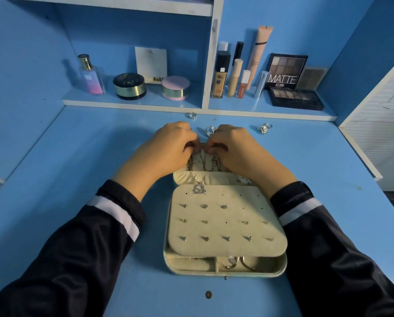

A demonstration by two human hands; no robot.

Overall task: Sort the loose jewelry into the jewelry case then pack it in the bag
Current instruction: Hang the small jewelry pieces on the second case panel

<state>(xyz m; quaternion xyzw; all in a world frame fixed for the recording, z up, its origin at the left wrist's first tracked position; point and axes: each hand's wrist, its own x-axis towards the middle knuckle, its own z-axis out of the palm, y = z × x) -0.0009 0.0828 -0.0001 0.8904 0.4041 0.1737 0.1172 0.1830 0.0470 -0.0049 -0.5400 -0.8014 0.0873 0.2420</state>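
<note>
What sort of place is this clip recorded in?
Most likely a home vanity or dressing desk: a blue desk with built-in shelves holding makeup, including an eyeshadow palette marked MATTE, a foundation bottle and a perfume bottle, with an open jewelry case on the desktop.

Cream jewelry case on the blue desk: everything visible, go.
The cream, velvety-lined jewelry case with a pale green shell lies open on the blue desk. A perforated earring panel covers the base and carries studs in three rows. Beneath its near edge, divided compartments show, the right one holding hoop earrings. Its far half has a gathered pocket and necklace chains. A silver heart pendant rests on the panel. The left hand and right hand pinch the chains at its top.
</note>
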